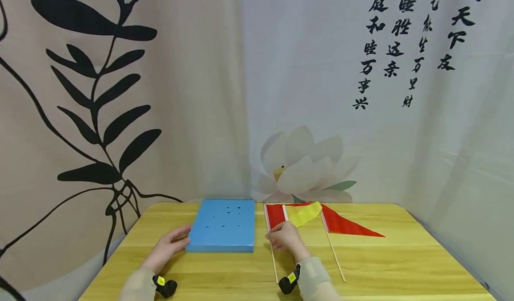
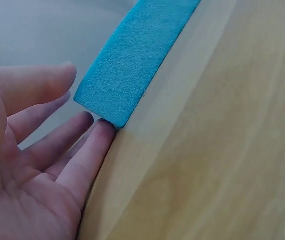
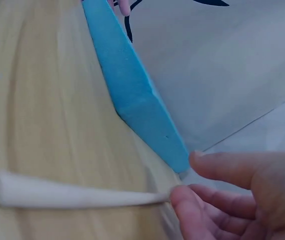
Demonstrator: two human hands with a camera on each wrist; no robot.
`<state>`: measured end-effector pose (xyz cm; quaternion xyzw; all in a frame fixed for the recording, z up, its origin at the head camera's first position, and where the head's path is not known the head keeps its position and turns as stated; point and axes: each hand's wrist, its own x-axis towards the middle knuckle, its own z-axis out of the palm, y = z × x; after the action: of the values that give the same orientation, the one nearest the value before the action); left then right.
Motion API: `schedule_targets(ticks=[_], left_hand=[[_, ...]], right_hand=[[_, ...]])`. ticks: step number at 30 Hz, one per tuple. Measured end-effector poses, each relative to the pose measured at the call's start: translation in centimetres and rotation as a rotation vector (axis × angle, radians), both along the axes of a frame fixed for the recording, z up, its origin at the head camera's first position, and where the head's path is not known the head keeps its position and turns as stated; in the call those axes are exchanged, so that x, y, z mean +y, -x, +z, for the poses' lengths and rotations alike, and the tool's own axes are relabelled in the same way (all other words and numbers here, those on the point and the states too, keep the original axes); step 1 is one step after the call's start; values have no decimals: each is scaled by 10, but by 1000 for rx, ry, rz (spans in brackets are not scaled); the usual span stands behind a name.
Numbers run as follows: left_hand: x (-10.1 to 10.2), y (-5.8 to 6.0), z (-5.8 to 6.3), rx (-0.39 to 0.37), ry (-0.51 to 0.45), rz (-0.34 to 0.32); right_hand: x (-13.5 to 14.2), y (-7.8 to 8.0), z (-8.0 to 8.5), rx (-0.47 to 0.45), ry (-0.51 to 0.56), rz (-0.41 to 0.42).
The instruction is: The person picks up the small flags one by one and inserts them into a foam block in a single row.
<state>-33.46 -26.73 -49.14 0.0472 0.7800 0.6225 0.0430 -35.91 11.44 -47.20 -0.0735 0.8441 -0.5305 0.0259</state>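
A blue foam board [image 1: 221, 227] with several small holes lies flat on the table. My left hand [image 1: 170, 245] is at its left edge; in the left wrist view the fingertips [image 2: 106, 126] touch the board's corner, thumb raised. To the board's right, my right hand [image 1: 287, 237] is over the stick of a red flag [image 1: 275, 215]. The right wrist view shows an index fingertip at the wooden stick [image 3: 82, 196], the thumb apart from it. A yellow flag [image 1: 305, 213] overlaps the red one; its stick is mostly hidden by my hand. Another red triangular flag [image 1: 347, 223] lies farther right.
The wooden table [image 1: 401, 265] narrows toward the back, where a curtain [image 1: 201, 113] with plant prints and lettering hangs. A small black device [image 1: 165, 286] is strapped at the left wrist and another black device [image 1: 288, 283] at the right.
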Motion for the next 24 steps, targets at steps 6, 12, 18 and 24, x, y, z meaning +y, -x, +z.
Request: schedule_targets(ticks=[6, 12, 18, 24], left_hand=[[1, -1, -2, -3, 26, 33], [2, -1, -8, -17, 62, 73], [5, -2, -9, -11, 76, 91], [5, -1, -5, -11, 97, 77]], right_hand=[[-2, 2, -9, 19, -2, -29], [-1, 0, -17, 62, -37, -44], [-5, -2, -17, 87, -87, -64], [-6, -3, -13, 104, -118, -77]])
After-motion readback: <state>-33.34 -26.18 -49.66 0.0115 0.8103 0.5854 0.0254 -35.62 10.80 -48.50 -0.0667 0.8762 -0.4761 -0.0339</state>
